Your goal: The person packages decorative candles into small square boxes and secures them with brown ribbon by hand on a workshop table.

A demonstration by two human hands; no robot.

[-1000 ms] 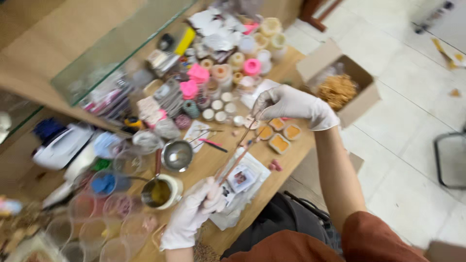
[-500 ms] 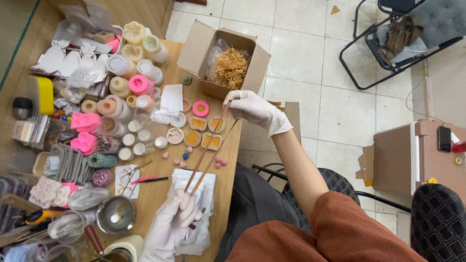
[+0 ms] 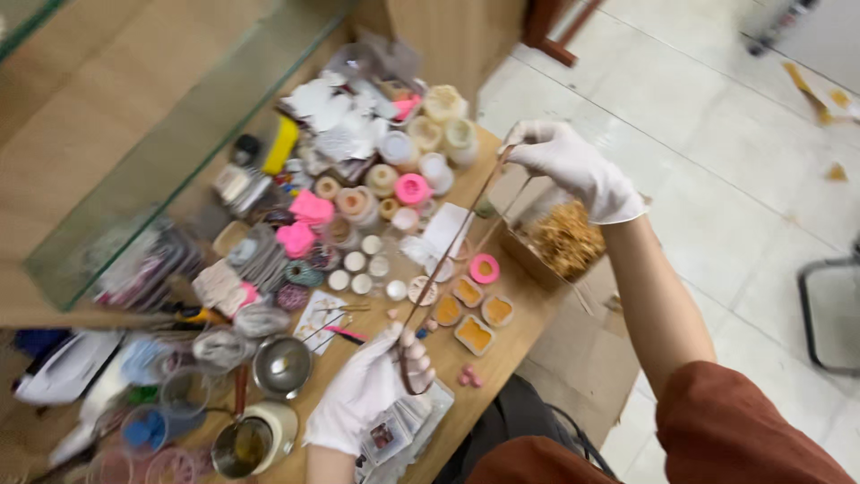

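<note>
Two white-gloved hands stretch a thin brown strand [image 3: 452, 246] over a crowded wooden counter [image 3: 515, 336]. At the far left of the counter sit clear plastic cups [image 3: 175, 394], then a small metal bowl [image 3: 281, 366] and, just below it, a cream pot with dark liquid inside [image 3: 244, 444] (a wooden handle pokes out of it). Above these, pink silicone moulds [image 3: 305, 224] lie among small round white jars [image 3: 358, 264] and crumpled white packets [image 3: 327, 116], with a glass panel [image 3: 152, 170] running along the counter's far side. The left hand [image 3: 367, 399] rests low on the counter, fingers curled tight and pinched on the lower end of the strand, where it loops round by the thumb; some small printed cards [image 3: 394, 430] lie under that hand. From there the strand rises slantwise to the right, crossing above a white paper slip [image 3: 445, 229]. Just right of its path lie four small shallow moulds filled with amber material [image 3: 475, 332] and a pink ring-shaped mould [image 3: 485, 268]. The right hand [image 3: 573, 166] is held up past the counter's edge, fingers closed in a pinch on the strand's upper end. Below it an open cardboard box [image 3: 537, 264] holds golden shredded filling [image 3: 566, 237], standing on the pale tiled floor [image 3: 708, 152].
</note>
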